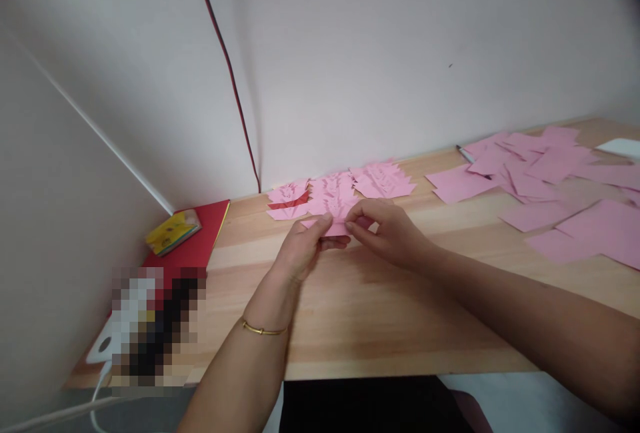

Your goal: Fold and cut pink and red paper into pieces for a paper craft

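Note:
A small folded pink paper (pixel 334 228) is between my two hands above the wooden table (pixel 380 313). My left hand (pixel 306 240) grips its left part, thumb on top and fingers underneath. At the paper's right end, my right hand (pixel 383 228) pinches the edge between thumb and index finger. Just behind my hands, folded pink papers (pixel 384 180) lie in overlapping rows near the wall, with a red folded piece (pixel 290 202) among those on the left.
Loose pink sheets (pixel 560 160) spread over the right side, a pen (pixel 466 154) beside them. At the left are a red folder (pixel 213 223), a yellow packet (pixel 173 232) and a white device (pixel 105 340) with a cable. A wall rises behind.

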`<state>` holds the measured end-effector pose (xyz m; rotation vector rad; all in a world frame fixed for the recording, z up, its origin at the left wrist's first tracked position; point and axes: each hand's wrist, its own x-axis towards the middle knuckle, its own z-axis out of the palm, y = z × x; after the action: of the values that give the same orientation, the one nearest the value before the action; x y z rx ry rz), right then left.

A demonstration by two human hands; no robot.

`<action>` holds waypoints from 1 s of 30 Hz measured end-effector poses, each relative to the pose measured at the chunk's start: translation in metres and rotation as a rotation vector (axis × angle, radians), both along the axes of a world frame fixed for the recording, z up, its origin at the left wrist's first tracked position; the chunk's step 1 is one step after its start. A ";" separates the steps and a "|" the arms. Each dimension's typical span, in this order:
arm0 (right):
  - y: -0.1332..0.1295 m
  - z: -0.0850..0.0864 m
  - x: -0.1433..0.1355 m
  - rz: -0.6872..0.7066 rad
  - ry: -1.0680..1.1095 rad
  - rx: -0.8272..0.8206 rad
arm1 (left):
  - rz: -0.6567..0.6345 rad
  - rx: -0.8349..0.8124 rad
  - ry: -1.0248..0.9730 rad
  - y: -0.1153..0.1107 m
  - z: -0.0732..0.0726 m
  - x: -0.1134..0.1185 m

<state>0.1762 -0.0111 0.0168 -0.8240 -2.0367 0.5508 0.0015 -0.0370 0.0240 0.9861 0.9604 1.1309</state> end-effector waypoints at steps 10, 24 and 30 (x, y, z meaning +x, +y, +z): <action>0.001 -0.005 -0.001 0.022 0.066 -0.054 | 0.011 0.086 0.241 -0.003 0.003 -0.001; -0.001 -0.004 -0.003 0.127 0.088 -0.312 | -0.010 0.175 0.517 -0.002 0.002 -0.002; 0.000 0.005 -0.001 0.106 0.134 -0.425 | -0.058 0.080 0.271 0.000 -0.006 -0.001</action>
<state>0.1756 -0.0107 0.0214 -0.8978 -1.8726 1.0946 0.0008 -0.0367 0.0184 1.2472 1.1011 1.0094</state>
